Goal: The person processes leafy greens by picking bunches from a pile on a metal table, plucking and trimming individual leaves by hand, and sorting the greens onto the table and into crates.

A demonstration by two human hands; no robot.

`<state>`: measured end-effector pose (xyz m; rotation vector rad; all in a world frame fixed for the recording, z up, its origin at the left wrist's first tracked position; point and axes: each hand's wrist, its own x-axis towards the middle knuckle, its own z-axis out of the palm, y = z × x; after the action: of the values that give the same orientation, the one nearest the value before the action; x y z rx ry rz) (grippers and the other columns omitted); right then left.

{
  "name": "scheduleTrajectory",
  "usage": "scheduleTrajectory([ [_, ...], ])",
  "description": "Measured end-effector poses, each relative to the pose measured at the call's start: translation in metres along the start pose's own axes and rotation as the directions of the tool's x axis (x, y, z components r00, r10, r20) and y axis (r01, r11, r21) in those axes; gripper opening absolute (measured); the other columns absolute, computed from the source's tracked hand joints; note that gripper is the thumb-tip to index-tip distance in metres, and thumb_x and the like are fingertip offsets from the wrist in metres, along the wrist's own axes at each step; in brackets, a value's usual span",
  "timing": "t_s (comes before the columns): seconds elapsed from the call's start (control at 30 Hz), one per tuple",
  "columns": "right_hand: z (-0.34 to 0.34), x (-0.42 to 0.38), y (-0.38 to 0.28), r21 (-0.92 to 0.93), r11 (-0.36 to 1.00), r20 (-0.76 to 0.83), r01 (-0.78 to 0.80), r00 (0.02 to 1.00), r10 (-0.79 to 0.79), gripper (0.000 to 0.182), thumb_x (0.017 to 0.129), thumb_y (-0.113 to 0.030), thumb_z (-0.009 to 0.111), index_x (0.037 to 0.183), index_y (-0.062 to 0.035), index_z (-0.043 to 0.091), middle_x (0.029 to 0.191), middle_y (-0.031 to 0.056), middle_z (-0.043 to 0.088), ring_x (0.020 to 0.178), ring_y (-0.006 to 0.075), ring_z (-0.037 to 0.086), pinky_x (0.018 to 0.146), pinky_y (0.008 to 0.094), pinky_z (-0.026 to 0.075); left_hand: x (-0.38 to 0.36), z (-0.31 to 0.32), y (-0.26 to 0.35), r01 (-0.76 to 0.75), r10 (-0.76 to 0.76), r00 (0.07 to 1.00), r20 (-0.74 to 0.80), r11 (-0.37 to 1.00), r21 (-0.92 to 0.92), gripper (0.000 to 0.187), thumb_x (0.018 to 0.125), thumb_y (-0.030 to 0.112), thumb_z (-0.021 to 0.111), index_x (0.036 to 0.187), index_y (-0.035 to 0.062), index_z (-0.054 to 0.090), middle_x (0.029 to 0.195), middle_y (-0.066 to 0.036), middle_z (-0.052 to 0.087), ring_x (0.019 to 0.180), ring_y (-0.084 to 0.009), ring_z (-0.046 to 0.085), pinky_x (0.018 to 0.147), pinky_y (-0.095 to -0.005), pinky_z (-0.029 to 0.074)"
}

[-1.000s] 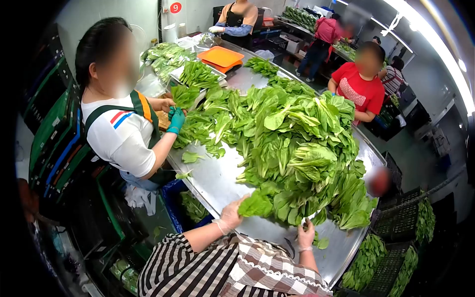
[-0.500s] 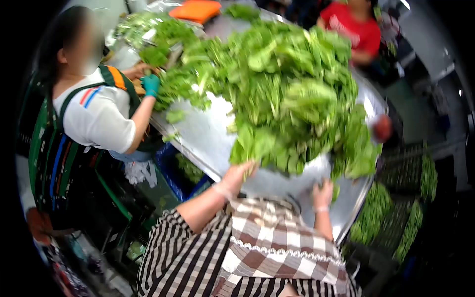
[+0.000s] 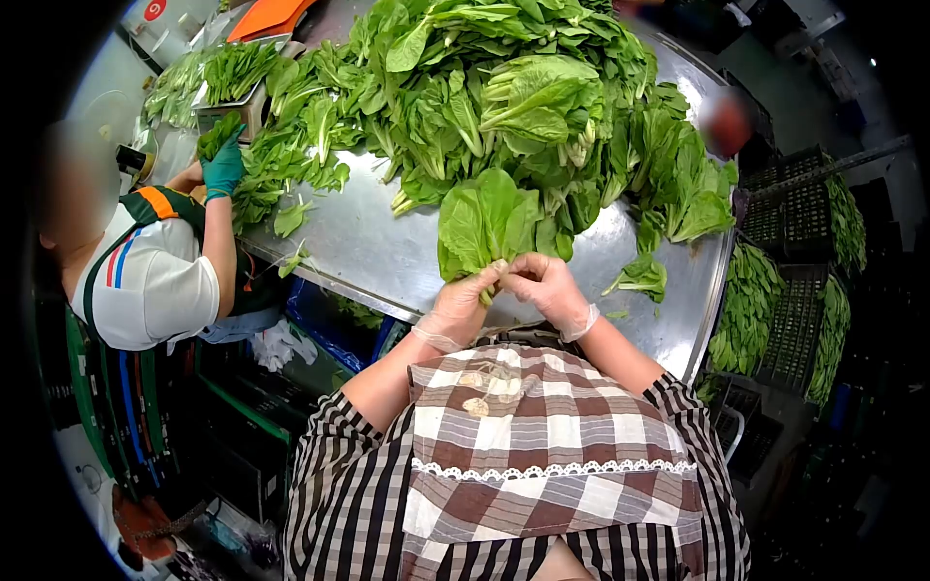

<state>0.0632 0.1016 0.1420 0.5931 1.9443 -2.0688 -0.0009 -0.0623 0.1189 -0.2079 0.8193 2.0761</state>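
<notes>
A small bunch of green leaves (image 3: 487, 225) stands upright in my left hand (image 3: 461, 308), its stem end between thumb and fingers. My right hand (image 3: 550, 295) touches the same stem end, its thumb and forefinger pinched beside the left fingertips. Whatever lies within that right pinch is too small to make out. Both hands wear thin clear gloves, and they meet at the near edge of the metal table (image 3: 373, 232). Just beyond them rises a large heap of leafy greens (image 3: 542, 97). One loose piece of greens (image 3: 639, 278) lies on the metal to the right.
At the left a co-worker (image 3: 160, 261) holds greens in a teal-gloved hand (image 3: 224, 167), near a scale (image 3: 237, 118) loaded with greens. An orange tray (image 3: 269, 17) sits at the back left. Black crates (image 3: 794, 324) with greens stand right of the table, and a blue-lined crate (image 3: 325, 324) sits below its left edge.
My right hand has moved left and up from the table's right part to meet my left hand at the stems. The bunch now stands apart from the heap. The view has shifted.
</notes>
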Motion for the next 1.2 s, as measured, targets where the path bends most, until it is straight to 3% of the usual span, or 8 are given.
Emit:
scheduleTrajectory([
  [0.07, 0.001, 0.000, 0.005, 0.036, 0.999, -0.054, 0.026, 0.998, -0.025, 0.018, 0.088, -0.016, 0.073, 0.090, 0.0015, 0.066, 0.073, -0.0021, 0.061, 0.064, 0.0054, 0.052, 0.057, 0.0219, 0.043, 0.001, -0.003, -0.003, -0.005, 0.005, 0.999, -0.035, 1.000, 0.004, 0.042, 0.090, 0.012, 0.070, 0.129, 0.0033, 0.055, 0.120, -0.007, 0.063, 0.109, -0.0192, 0.060, 0.099, -0.0345, 0.046],
  [0.27, 0.001, -0.001, 0.013, -0.123, 0.985, -0.081, 0.118, 0.988, -0.129, 0.013, 0.090, -0.013, 0.067, 0.087, -0.0004, 0.064, 0.076, -0.0036, 0.060, 0.065, 0.0060, 0.052, 0.060, 0.0215, 0.044, 0.008, 0.000, -0.003, -0.050, 0.051, 0.997, -0.051, 0.999, 0.011, 0.034, 0.091, 0.015, 0.070, 0.122, 0.0052, 0.059, 0.115, -0.005, 0.063, 0.106, -0.0163, 0.059, 0.091, -0.0335, 0.046],
  [0.37, 0.003, -0.009, 0.015, -0.347, 0.913, -0.123, 0.215, 0.955, -0.272, 0.015, 0.086, -0.014, 0.069, 0.087, 0.0008, 0.065, 0.075, 0.0069, 0.065, 0.065, 0.0128, 0.059, 0.063, 0.0290, 0.050, 0.001, 0.003, 0.002, 0.204, -0.201, 0.952, -0.230, 0.979, -0.011, 0.024, 0.094, 0.017, 0.066, 0.115, 0.0051, 0.063, 0.112, -0.005, 0.065, 0.104, -0.0161, 0.058, 0.089, -0.0323, 0.046],
  [0.43, 0.002, -0.002, 0.014, -0.436, 0.859, -0.100, 0.270, 0.933, -0.345, 0.017, 0.084, -0.015, 0.068, 0.087, 0.0008, 0.065, 0.075, 0.0115, 0.066, 0.065, 0.0179, 0.062, 0.064, 0.0317, 0.051, 0.004, -0.016, -0.011, 0.088, -0.041, 0.986, -0.162, 0.951, 0.296, 0.022, 0.097, 0.020, 0.063, 0.113, 0.0048, 0.065, 0.106, -0.003, 0.066, 0.098, -0.0152, 0.058, 0.088, -0.0298, 0.046],
  [0.47, 0.001, -0.003, 0.017, -0.441, 0.859, -0.089, 0.258, 0.940, -0.328, 0.018, 0.084, -0.016, 0.068, 0.087, 0.0007, 0.065, 0.075, 0.0136, 0.066, 0.066, 0.0206, 0.064, 0.065, 0.0331, 0.052, 0.007, -0.008, -0.009, 0.152, -0.129, 0.966, -0.225, 0.984, 0.088, 0.022, 0.096, 0.018, 0.064, 0.114, 0.0055, 0.065, 0.106, -0.003, 0.066, 0.098, -0.0152, 0.059, 0.088, -0.0310, 0.047],
  [0.53, 0.001, -0.003, 0.018, -0.495, 0.842, -0.088, 0.214, 0.952, -0.294, 0.020, 0.083, -0.018, 0.070, 0.088, 0.0010, 0.066, 0.077, 0.0130, 0.067, 0.068, 0.0191, 0.065, 0.066, 0.0317, 0.052, 0.006, -0.003, -0.008, 0.056, -0.040, 0.987, -0.158, 0.994, 0.095, 0.028, 0.095, 0.014, 0.065, 0.121, 0.0043, 0.062, 0.111, -0.005, 0.067, 0.102, -0.0175, 0.063, 0.089, -0.0329, 0.050],
  [0.87, 0.002, -0.009, 0.012, -0.024, 0.999, 0.000, 0.043, 0.999, -0.043, 0.023, 0.088, -0.018, 0.070, 0.098, 0.0024, 0.068, 0.084, 0.0038, 0.068, 0.073, 0.0097, 0.059, 0.067, 0.0254, 0.049, 0.010, -0.021, -0.017, 0.076, -0.080, 0.996, 0.041, 0.993, 0.090, 0.031, 0.097, 0.017, 0.061, 0.124, 0.0015, 0.059, 0.115, -0.007, 0.066, 0.103, -0.0176, 0.063, 0.091, -0.0336, 0.050],
  [1.2, 0.003, -0.009, 0.012, -0.002, 0.996, -0.131, 0.091, 0.987, -0.091, 0.021, 0.085, -0.012, 0.073, 0.094, 0.0048, 0.066, 0.081, 0.0059, 0.068, 0.067, 0.0100, 0.060, 0.061, 0.0246, 0.048, 0.005, -0.008, -0.006, 0.113, -0.105, 0.993, -0.059, 0.982, 0.150, 0.029, 0.098, 0.019, 0.060, 0.122, 0.0025, 0.061, 0.116, -0.006, 0.066, 0.101, -0.0173, 0.062, 0.089, -0.0328, 0.050],
])
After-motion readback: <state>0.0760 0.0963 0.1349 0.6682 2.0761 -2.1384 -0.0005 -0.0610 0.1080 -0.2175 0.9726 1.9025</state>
